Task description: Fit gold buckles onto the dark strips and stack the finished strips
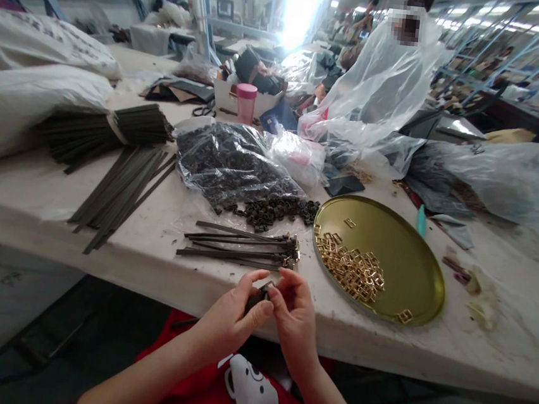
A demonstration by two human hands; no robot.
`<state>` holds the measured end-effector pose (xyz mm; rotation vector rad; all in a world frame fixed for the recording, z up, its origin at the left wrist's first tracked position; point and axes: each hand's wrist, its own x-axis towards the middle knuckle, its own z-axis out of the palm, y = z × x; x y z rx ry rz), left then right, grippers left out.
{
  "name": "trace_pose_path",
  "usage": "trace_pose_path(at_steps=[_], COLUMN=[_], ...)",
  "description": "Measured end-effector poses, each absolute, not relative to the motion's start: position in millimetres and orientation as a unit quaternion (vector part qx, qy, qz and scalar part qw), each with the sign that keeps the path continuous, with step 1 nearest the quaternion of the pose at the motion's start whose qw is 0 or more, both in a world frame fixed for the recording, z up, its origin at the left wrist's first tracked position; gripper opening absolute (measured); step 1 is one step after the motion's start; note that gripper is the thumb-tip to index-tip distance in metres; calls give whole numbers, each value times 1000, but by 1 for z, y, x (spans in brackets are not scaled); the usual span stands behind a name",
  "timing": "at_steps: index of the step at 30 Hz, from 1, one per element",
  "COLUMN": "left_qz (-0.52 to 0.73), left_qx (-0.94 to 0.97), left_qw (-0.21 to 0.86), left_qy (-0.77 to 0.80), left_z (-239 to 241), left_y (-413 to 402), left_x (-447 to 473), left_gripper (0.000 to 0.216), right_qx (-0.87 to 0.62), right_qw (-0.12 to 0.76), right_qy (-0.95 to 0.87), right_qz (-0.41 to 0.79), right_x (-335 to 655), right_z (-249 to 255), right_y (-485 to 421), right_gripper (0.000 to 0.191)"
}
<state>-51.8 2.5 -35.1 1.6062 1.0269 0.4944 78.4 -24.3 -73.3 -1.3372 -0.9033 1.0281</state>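
My left hand [234, 319] is closed around a dark strap [257, 296] at the table's front edge. A thin tail of it sticks out to the left below the wrist. My right hand [294, 319] meets it from the right, thumb and fingers pinched at the strap's end, where what looks like a small buckle partly shows. Just beyond the hands lie several finished-looking straps with gold buckles [241, 247]. To the right, a round gold tray [409, 260] holds a heap of gold buckles [351, 267]. Small dark loops [273, 213] spill from a clear plastic bag [230, 160].
Loose dark strips [120, 194] and a tied bundle of strips [115, 125] lie at the left beside white sacks [31, 103]. A pink-lidded jar [245, 104] and a filled box stand behind. Plastic bags [505, 177] cover the right back; another person is beyond.
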Motion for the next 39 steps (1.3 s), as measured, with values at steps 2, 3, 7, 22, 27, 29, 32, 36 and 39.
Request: trace_pose_path(at_steps=[2,3,7,22,27,29,32,36,39], left_qz=[215,220,225,215,198,182,193,224,197], left_qx=[681,682,693,679,686,685,679,690,706], left_qw=[549,546,536,513,505,499,506,505,488], left_qy=[435,433,426,478,484,498,495,468,475], left_z=[-36,-38,-45,-46,-47,-48,-48,-47,-48], left_y=[3,3,5,8,7,7,6,5,6], left_x=[-53,-53,-52,-47,-46,-45,-44,-41,-39], left_gripper=[43,41,40,15,13,16,17,12,12], right_qx=[-537,-507,-425,-558,-564,-566,-569,-569,-579], right_qw=[555,539,516,555,555,553,558,566,559], right_qy=[-341,-319,-274,-398,-326,-301,-293,-331,-373], right_qz=[537,593,691,473,517,533,528,496,462], right_x=[77,76,71,72,76,78,80,77,74], right_z=[-77,-78,-81,-79,-78,-80,-80,-78,-80], right_y=[-23,-23,-26,-33,-31,-30,-29,-32,-37], right_gripper=[37,37,34,31,34,37,37,33,32])
